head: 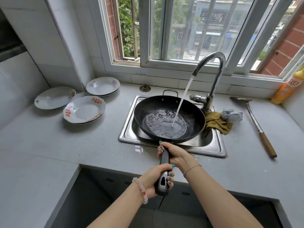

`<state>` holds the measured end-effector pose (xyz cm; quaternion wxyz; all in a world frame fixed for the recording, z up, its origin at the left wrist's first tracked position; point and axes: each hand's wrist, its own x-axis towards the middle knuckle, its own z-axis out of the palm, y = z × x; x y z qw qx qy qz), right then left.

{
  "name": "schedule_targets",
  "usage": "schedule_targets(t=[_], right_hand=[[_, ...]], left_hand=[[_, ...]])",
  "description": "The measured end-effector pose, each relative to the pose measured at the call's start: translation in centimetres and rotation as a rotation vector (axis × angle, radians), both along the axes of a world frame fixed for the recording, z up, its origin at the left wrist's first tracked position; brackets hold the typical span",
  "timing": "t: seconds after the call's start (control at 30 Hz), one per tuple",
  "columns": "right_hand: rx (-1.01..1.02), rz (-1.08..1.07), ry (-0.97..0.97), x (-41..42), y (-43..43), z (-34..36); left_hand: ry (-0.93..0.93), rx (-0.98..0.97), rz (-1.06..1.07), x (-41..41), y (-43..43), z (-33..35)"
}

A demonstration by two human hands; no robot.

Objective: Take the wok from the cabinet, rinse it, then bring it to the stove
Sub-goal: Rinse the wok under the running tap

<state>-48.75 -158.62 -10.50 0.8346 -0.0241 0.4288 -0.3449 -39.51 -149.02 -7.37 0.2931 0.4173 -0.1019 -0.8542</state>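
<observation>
The wok (169, 119) fills nearly the whole sink (219, 146), and the faucet (212, 76) arches over its back right rim, water (182, 97) streaming down. Over left, plates (83, 110) crowd the back left corner of the desk (49, 139); front left lies open. Right of the sink, cloth (217, 123) and scrubber (232, 115) hug the edge, spatula (256, 125) just beyond.

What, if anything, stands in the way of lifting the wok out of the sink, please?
Only the curved chrome tap overhangs the far right of the round black metal wok; otherwise nothing visible blocks it.

Plates (84, 110) left; cloth (217, 123), spatula (254, 122), bottle (285, 89) right
</observation>
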Motion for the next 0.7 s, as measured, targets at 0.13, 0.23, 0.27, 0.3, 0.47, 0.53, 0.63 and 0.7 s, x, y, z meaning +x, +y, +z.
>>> schedule_targets(t=[0.13,0.23,0.27,0.3,0.47,0.53,0.63,0.7], right_hand=[[0.030,0.005,-0.044,-0.1,0.0,0.0],[0.046,-0.019,-0.050,0.0,-0.1,-0.1],[0.052,-0.029,-0.051,0.1,-0.2,-0.2],[0.057,-0.029,-0.051,0.2,-0.3,-0.2],[0.053,0.009,0.019,0.5,-0.5,-0.1],[0.053,0.004,0.026,0.3,-0.5,-0.1],[0.048,0.020,0.041,0.0,-0.5,0.0],[0.025,0.048,0.068,-0.1,-0.4,0.2]], left_hand=[[0.039,0.029,-0.001,0.1,-0.1,0.1],[0.070,0.036,0.012,0.2,-0.1,-0.1],[0.068,0.038,0.023,0.1,-0.1,-0.2],[0.058,0.040,0.033,0.0,-0.1,-0.2],[0.018,0.055,0.041,-0.4,-0.5,0.0],[-0.003,0.039,0.019,-0.6,-0.8,0.0],[-0.045,0.025,0.008,-1.0,-1.5,0.1],[-0.069,0.028,0.012,-1.0,-2.1,0.3]])
